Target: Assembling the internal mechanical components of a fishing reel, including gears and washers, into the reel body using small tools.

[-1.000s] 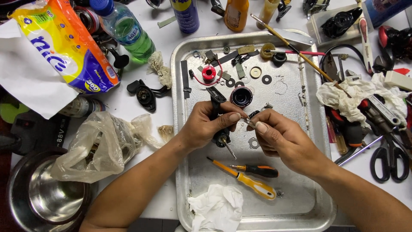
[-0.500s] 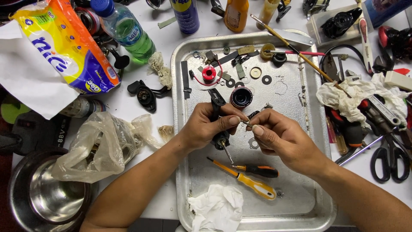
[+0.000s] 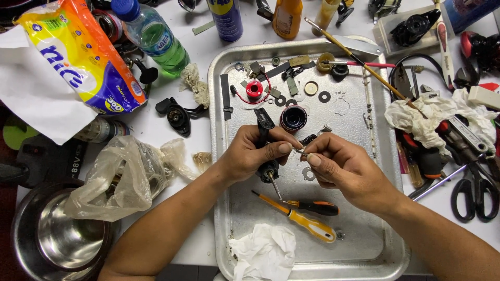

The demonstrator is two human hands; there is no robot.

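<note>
At the centre of the frame the fingertips of both hands met over a tiny metal part (image 3: 299, 151), pinched between the left thumb and forefinger and the right thumb and forefinger; it was too small to tell its kind. The left hand (image 3: 255, 153) was also clenched round a black reel body (image 3: 264, 136), whose long axis ran nearly straight up and down the frame, its flat black end pointing toward the top and a thin metal shaft (image 3: 274, 185) poking out below the palm toward the lower right. The right hand (image 3: 341, 169) was curled, holding nothing else that could be seen.

Compared with the frames before, the hands sat in the same spot over the tray and the reel body kept the same upright line; only the fingertips had closed in a little tighter on the small part.

Just below the hands lay two screwdrivers, one with an orange and black handle (image 3: 312, 207) and one with a yellow handle (image 3: 304, 222), both pointing up-left. A dark round spool (image 3: 293, 118) stood just above the left hand, and a red bobbin (image 3: 254, 89) farther up. All rested on a metal tray (image 3: 377, 244), with a crumpled white tissue (image 3: 263, 252) at its lower edge
</note>
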